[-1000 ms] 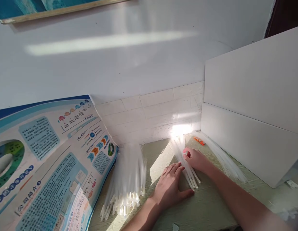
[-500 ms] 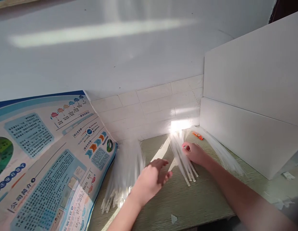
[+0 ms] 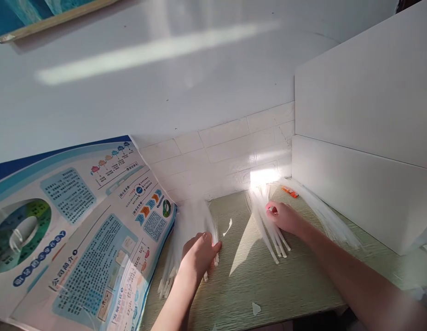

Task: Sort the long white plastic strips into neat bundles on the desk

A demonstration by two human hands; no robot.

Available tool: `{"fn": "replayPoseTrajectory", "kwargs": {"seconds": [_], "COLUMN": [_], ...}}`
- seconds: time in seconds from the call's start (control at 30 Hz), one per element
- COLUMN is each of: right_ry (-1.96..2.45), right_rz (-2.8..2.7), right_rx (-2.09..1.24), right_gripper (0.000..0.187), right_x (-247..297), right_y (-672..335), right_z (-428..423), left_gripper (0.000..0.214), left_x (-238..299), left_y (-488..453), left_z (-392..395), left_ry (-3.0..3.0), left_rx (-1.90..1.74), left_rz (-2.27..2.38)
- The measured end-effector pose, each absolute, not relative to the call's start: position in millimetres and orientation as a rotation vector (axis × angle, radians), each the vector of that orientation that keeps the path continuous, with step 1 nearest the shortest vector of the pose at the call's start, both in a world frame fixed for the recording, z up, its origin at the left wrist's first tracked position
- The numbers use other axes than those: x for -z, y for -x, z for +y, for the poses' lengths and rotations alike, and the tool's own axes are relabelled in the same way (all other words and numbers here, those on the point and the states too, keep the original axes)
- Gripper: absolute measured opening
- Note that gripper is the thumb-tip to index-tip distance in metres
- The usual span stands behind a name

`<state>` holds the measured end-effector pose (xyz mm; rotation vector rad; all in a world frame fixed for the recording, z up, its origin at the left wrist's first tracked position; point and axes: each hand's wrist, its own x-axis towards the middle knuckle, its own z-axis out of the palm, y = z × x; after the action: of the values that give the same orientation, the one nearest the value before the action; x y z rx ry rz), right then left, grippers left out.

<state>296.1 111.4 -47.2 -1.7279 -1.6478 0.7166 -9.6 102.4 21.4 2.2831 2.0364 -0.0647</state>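
Note:
A large pile of thin, clear strand bundles with whitish tube-like ends (image 3: 168, 271) lies at the left of the table. Over its right side is my left hand (image 3: 198, 250), fingers curled down among the strands and thumb close in; its fingertips are partly hidden. A smaller group of the same bundles (image 3: 263, 225) lies in the middle, fanned toward me. At its right edge my right hand (image 3: 284, 217) is closed in a pinch, thumb and forefinger forming a ring. What sits between those fingertips is too small to make out.
More loose clear strands (image 3: 324, 216) lie along the white panels (image 3: 354, 170) at the right. An orange packet (image 3: 290, 191) rests near the wall. A large printed poster (image 3: 85, 239) leans at the left. A white scrap (image 3: 256, 308) lies near the table's front edge.
My left hand has moved left from the open table onto the left pile, and its fingers have curled down. The right hand stays pinched by the middle group. The view has shifted slightly.

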Motion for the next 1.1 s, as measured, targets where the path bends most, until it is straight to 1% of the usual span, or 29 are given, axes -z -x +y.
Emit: {"fn": "replayPoseTrajectory", "kwargs": {"seconds": [0.1, 0.2, 0.3, 0.4, 0.53, 0.6, 0.8, 0.93, 1.1], "right_ry": [1.717, 1.708, 1.704, 1.702, 1.696, 1.695, 1.698, 1.702, 1.697], "right_rz": [-1.656, -1.667, -1.674, -1.676, -1.675, -1.676, -1.658, -1.644, -1.643], "right_rx": [-0.726, -0.729, -0.717, -0.702, -0.688, -0.693, -0.711, -0.707, -0.682], "right_gripper": [0.025, 0.025, 0.026, 0.026, 0.026, 0.026, 0.030, 0.032, 0.031], "right_x": [47, 48, 47, 46, 44, 45, 47, 49, 50], "right_y": [-297, -298, -298, -295, -293, -293, -294, -295, -295], "right_z": [112, 112, 112, 111, 109, 109, 111, 114, 115], "left_gripper": [0.021, 0.024, 0.030, 0.041, 0.052, 0.051, 0.041, 0.037, 0.051], "left_x": [-21, -26, -35, -44, -45, -40, -7, 9, 14], "left_y": [6, 5, 5, 5, -6, -21, -73, -81, -83], "left_z": [104, 104, 98, 85, 71, 69, 72, 67, 65], "left_ry": [-2.238, -2.151, -2.031, -1.930, -1.796, -1.770, -1.898, -1.970, -2.010], "left_rx": [-0.044, -0.218, -0.410, -0.609, -0.878, -0.870, -0.576, -0.464, -0.366], "left_rz": [2.053, 2.039, 1.927, 1.815, 1.718, 1.661, 1.639, 1.631, 1.391]}}
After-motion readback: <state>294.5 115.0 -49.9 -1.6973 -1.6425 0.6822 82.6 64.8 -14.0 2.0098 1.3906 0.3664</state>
